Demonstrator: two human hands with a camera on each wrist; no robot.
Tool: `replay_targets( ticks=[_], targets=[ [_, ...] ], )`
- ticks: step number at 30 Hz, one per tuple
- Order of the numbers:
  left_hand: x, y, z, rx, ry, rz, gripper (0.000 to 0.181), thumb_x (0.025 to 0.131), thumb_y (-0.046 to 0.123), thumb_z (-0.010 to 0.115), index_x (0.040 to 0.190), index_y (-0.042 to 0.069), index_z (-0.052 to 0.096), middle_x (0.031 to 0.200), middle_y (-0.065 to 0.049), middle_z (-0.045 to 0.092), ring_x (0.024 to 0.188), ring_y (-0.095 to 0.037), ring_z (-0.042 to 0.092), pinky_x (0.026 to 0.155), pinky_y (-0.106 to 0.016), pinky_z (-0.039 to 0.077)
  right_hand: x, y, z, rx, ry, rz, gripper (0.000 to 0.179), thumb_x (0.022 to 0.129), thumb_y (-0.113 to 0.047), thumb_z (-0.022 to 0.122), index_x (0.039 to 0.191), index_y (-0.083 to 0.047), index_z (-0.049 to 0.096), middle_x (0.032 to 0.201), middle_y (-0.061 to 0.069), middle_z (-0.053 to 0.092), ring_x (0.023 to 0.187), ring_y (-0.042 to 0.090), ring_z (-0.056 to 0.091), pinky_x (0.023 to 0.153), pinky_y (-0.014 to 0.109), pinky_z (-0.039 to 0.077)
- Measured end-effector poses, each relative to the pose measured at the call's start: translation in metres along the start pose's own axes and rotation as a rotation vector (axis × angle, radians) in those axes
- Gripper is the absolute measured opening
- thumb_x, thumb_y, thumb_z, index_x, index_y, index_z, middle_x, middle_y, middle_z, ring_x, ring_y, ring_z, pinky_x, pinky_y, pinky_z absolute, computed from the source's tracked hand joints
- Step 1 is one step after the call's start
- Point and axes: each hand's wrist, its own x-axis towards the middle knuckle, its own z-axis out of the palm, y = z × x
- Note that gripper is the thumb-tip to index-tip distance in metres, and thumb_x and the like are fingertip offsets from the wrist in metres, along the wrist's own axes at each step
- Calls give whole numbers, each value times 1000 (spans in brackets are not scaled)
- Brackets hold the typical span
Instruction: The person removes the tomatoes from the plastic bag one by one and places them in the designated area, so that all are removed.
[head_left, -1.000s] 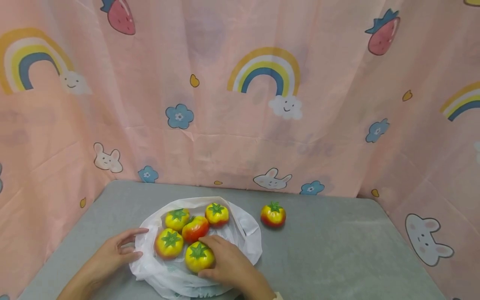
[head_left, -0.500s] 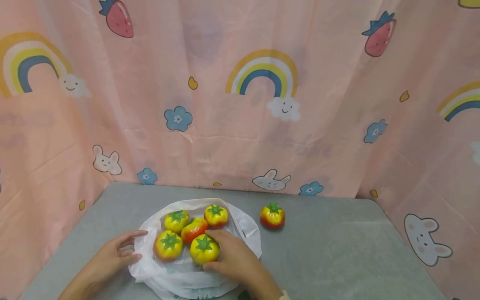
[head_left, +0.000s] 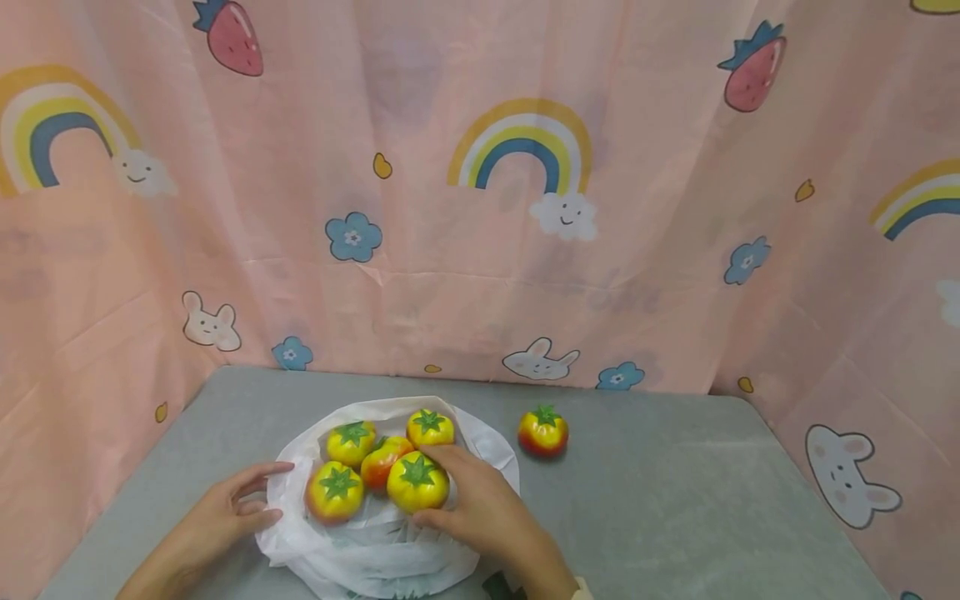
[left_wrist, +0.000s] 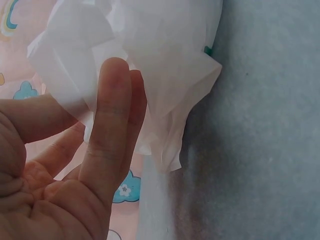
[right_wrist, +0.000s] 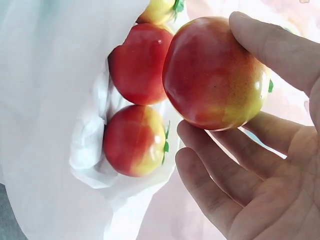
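My right hand (head_left: 487,504) holds a glossy red-and-yellow tomato (head_left: 417,483) with a green star-shaped top, thumb on one side and fingers on the other. It is over the open white plastic bag (head_left: 360,554), in front of several similar tomatoes lying in it. One of these, a redder tomato (head_left: 378,462), lies tipped on its side. In the right wrist view, the held tomato (right_wrist: 215,75) overlaps the bagged ones. At the bag's left edge, my left hand (head_left: 225,512) grips the plastic; in the left wrist view a fold (left_wrist: 80,95) passes between thumb and fingers, hiding the thumb tip.
Another tomato (head_left: 543,433) stands on the grey table (head_left: 660,500), right of the bag. A pink patterned curtain (head_left: 450,317) encloses the table's back and sides. A small dark object (head_left: 497,586) shows beside the right forearm at the bottom edge.
My right hand has moved the held tomato up and to the right across the bag, closer to the redder tomato. The left hand stays at the bag's edge.
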Motion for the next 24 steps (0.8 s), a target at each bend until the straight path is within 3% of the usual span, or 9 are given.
replay_targets(
  ticks=[11,17,24],
  targets=[
    [2,0,0,7,-2,4,74,87,25,75,151,13,40,151,-33,34,110,-30,60,98,-56,52,-3,1,-5,0,21,1,77,77,-42,84,145,-29,49,149,-4,52,132,24,52,110,54,43],
    [1,-3,-3,12,-15,40,73,88,24,74,151,12,39,152,-32,34,120,-38,55,99,-60,49,-5,6,-10,-33,39,6,76,78,-42,82,145,-27,50,148,-2,53,132,23,53,110,54,44],
    [1,-3,-2,-46,4,42,74,88,21,74,152,10,38,150,-32,37,110,-27,60,95,-48,56,-7,16,-18,-35,86,9,76,77,-44,82,144,-24,51,145,-1,55,127,23,55,109,53,45]
  ],
)
